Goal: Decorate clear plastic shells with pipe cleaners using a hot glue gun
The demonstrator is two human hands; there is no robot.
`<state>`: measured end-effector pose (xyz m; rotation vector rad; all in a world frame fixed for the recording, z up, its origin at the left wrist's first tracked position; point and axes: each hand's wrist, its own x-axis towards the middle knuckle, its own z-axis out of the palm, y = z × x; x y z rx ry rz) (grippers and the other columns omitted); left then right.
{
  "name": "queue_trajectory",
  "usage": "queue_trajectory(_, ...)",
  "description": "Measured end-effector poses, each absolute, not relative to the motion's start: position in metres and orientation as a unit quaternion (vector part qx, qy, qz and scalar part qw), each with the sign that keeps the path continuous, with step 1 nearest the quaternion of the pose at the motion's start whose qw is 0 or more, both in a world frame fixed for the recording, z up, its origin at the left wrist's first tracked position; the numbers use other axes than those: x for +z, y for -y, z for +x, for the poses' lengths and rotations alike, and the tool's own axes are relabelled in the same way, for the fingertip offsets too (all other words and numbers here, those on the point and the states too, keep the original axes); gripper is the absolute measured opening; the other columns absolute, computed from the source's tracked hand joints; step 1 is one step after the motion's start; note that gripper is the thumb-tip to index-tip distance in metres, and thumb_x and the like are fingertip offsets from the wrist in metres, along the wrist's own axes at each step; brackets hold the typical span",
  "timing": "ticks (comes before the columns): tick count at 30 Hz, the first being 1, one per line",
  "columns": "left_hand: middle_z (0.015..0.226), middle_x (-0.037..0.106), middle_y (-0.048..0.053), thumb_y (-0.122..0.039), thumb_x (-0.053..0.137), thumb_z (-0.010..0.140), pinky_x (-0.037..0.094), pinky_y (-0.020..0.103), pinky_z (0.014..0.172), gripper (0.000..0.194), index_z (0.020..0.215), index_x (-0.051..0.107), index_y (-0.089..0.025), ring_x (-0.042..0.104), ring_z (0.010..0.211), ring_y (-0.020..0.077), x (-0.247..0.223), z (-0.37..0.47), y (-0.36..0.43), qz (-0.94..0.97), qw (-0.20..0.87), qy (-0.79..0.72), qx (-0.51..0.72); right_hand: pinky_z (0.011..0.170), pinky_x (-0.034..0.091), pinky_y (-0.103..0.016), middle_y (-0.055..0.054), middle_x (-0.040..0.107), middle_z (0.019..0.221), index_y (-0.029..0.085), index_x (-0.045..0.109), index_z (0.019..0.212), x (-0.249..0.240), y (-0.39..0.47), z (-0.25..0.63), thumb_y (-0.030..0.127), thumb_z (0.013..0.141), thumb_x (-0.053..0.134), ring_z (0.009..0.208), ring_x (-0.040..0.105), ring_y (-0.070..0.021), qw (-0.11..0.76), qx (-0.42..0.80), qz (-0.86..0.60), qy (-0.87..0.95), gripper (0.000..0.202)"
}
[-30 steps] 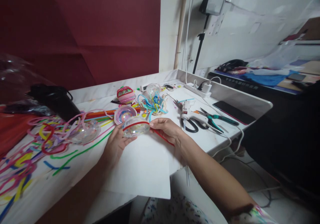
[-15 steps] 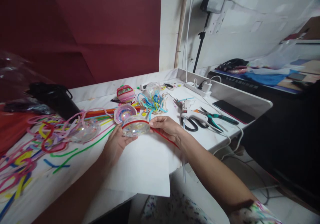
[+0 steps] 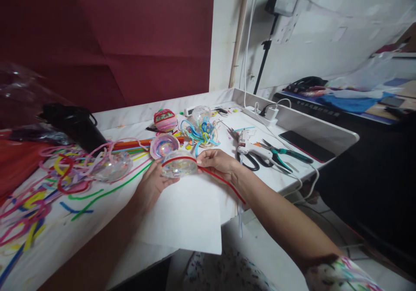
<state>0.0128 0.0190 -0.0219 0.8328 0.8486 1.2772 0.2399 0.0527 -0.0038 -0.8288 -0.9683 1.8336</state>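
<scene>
My left hand [image 3: 154,180] is closed round the left side of a clear plastic half-ball [image 3: 180,168], held above a white sheet of paper [image 3: 182,221]. A red pipe cleaner [image 3: 224,180] runs along the half-ball's rim. Pinched at the rim's right end, the pipe cleaner is in my right hand [image 3: 216,163], its free end trailing toward my forearm. Just behind sits a bowl-like half-ball lined with pink and purple [image 3: 164,147]. Farther back is a ball wrapped in pink and red [image 3: 165,120].
Tangled pipe cleaners [image 3: 35,204] and another clear half-ball [image 3: 113,167] lie on the left. A blue and white bundle [image 3: 204,132] is behind my hands. To the right are a glue gun [image 3: 251,148], green-handled pliers [image 3: 289,154], scissors [image 3: 250,163], a black phone [image 3: 305,145] and a power strip [image 3: 266,119].
The view has shifted slightly. The free end of the red pipe cleaner now shows farther out past my right wrist. Both hands keep their hold.
</scene>
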Motion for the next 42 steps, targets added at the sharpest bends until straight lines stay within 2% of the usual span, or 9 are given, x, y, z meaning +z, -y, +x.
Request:
queue_trajectory(10,0.119,0.071,0.009,-0.040,0.072,0.082,0.056,0.049,0.092,0.036,0.112,0.063,-0.023,0.068,0.107,0.0297,-0.026,0.011,-0.018,0.388,0.643,-0.359,0.554,0.059,0.058,-0.024,0.005,0.068,0.055,0.015,0.068,0.064,-0.004,-0.053,0.244,0.028,0.036,0.099,0.052,0.065,-0.0102,0.422,0.737,-0.334,0.408,0.044)
queue_trajectory(22,0.127,0.069,0.009,-0.041,0.071,0.082,0.053,0.052,0.097,0.052,0.130,0.057,-0.025,0.063,0.117,0.0332,-0.023,0.011,-0.014,0.393,0.651,-0.358,0.542,0.058,0.057,-0.027,0.005,0.067,0.055,0.015,0.066,0.067,-0.004,-0.057,0.245,0.029,0.038,0.099,0.051,0.063,-0.0105,0.401,0.730,-0.344,0.433,0.046)
queue_trajectory(35,0.132,0.066,0.009,-0.040,0.067,0.086,0.056,0.045,0.091,0.051,0.134,0.054,-0.028,0.063,0.119,0.0324,-0.021,0.014,-0.011,0.388,0.682,-0.332,0.523,0.056,0.055,-0.025,0.004,0.068,0.058,0.014,0.067,0.067,0.007,-0.059,0.251,0.031,0.037,0.099,0.053,0.062,-0.0096,0.371,0.718,-0.368,0.460,0.047)
queue_trajectory(39,0.136,0.064,0.010,-0.042,0.066,0.086,0.056,0.048,0.090,0.054,0.137,0.051,-0.029,0.061,0.121,0.0343,-0.022,0.014,-0.012,0.378,0.682,-0.340,0.526,0.057,0.055,-0.024,0.005,0.066,0.057,0.014,0.068,0.068,0.008,-0.061,0.251,0.030,0.037,0.099,0.053,0.061,-0.0091,0.360,0.723,-0.368,0.461,0.046)
queue_trajectory(42,0.139,0.062,0.013,-0.044,0.067,0.085,0.054,0.052,0.093,0.059,0.138,0.050,-0.026,0.057,0.126,0.0380,-0.021,0.013,-0.013,0.358,0.696,-0.348,0.516,0.057,0.054,-0.023,0.006,0.066,0.057,0.015,0.068,0.068,0.007,-0.062,0.250,0.030,0.039,0.098,0.054,0.062,-0.0086,0.357,0.728,-0.365,0.459,0.045)
